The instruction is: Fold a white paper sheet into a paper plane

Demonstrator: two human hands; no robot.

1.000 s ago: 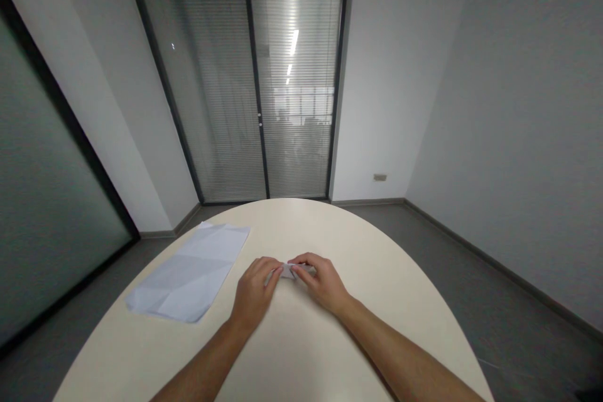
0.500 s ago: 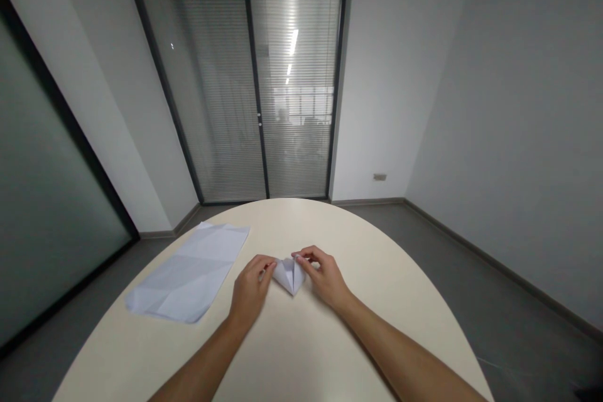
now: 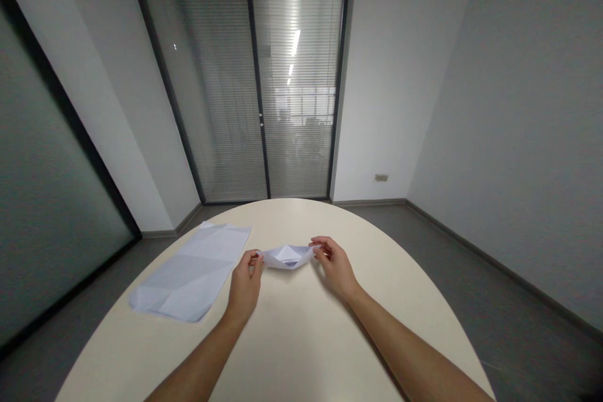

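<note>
A white folded paper boat point(image 3: 287, 257) is stretched between my hands, with a pointed peak standing in its middle and its two ends spread sideways. My left hand point(image 3: 245, 279) pinches the left tip between thumb and fingers. At the opposite tip, my right hand point(image 3: 333, 264) has its thumb and fingertips closed on the paper. The boat is just above or on the table; I cannot tell whether its underside touches.
Creased white paper sheets point(image 3: 193, 273) lie to the left on the round cream table point(image 3: 301, 352). Beyond the table's far edge stand glass doors with blinds point(image 3: 296, 157) and a wall with a socket plate point(image 3: 381, 178).
My hands have moved apart, pulling the paper from a compact diamond shape into a wide boat with a peak in the middle. The sheets at the left stay put.
</note>
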